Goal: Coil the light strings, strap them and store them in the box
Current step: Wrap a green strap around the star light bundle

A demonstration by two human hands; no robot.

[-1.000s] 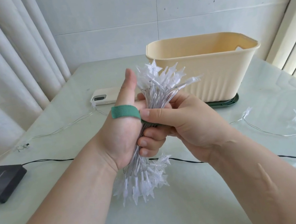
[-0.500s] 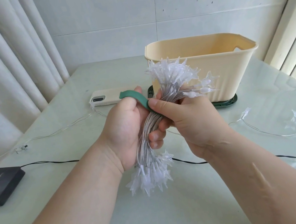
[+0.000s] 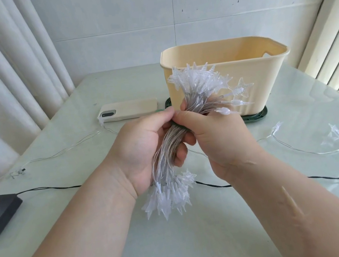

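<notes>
Left hand (image 3: 143,152) grips the coiled light string (image 3: 167,148), right hand (image 3: 216,141) pinches the green strap (image 3: 178,125) at its middle. Strapping looks underway, though the closure is hidden. The bundle is up over the bench (image 3: 182,247), with the box (image 3: 267,83) behind waiting for it. A loose strand (image 3: 276,128) lies uncoiled.

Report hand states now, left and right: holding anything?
Left hand: closed, grips the coiled light string bundle.
Right hand: closed, pinches the green strap against the bundle.
</notes>
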